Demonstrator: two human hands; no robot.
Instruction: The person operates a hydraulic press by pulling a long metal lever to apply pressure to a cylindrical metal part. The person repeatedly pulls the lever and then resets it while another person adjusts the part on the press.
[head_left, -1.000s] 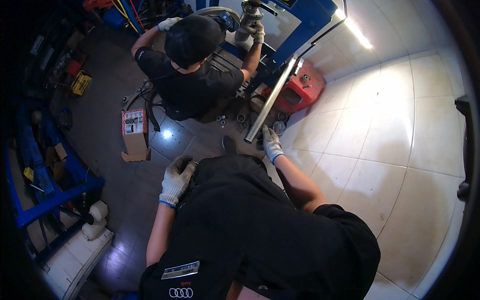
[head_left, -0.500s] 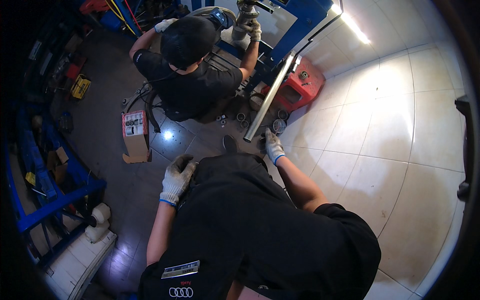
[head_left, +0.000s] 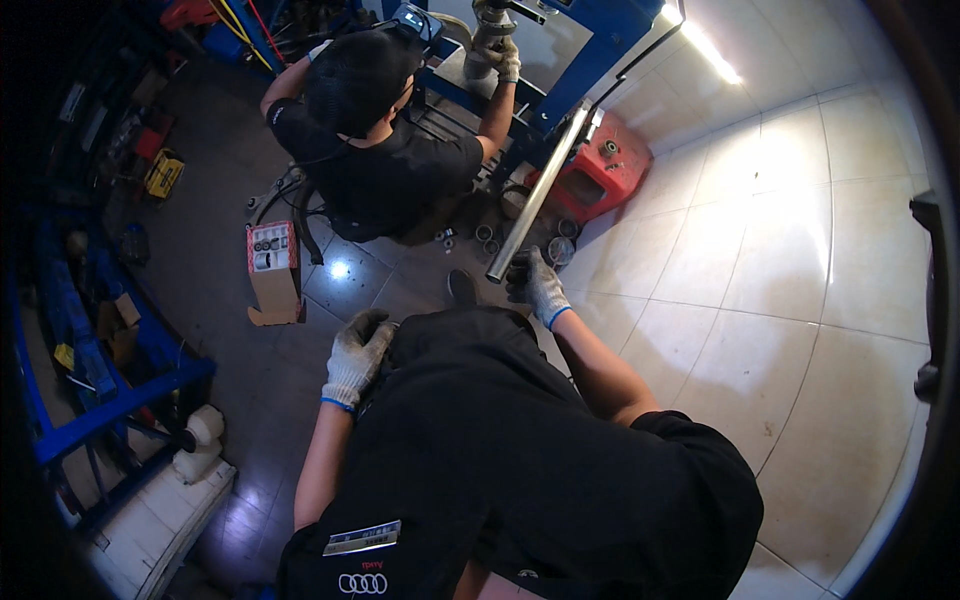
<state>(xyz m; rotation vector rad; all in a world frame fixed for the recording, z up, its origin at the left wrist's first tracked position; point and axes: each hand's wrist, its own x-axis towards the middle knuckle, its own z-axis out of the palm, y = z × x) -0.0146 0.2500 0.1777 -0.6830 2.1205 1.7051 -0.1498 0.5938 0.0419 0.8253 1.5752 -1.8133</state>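
Observation:
My right hand (head_left: 546,289), in a whitish knit glove with dark fingers, reaches to the lower end of a long metal pipe (head_left: 540,195). Its fingers look apart beside and partly behind the pipe's end; whether they touch it I cannot tell. My left hand (head_left: 355,358), gloved alike, lies on my left knee with loosely bent fingers and nothing in it. Ahead, a crouching co-worker (head_left: 390,170) in black has a gloved hand (head_left: 499,58) on a metal cylindrical part (head_left: 485,35) in a blue steel frame (head_left: 600,45).
A red metal container (head_left: 607,170) stands by the tiled wall (head_left: 740,260). Ring-shaped parts (head_left: 487,240) lie on the floor near it. An open cardboard box (head_left: 273,275) with small parts sits left of the co-worker. Blue metal framing (head_left: 120,405) runs along the left.
My right hand has moved slightly up and left, nearer the pipe's end. The co-worker's head has shifted a little left. My left hand stays in place.

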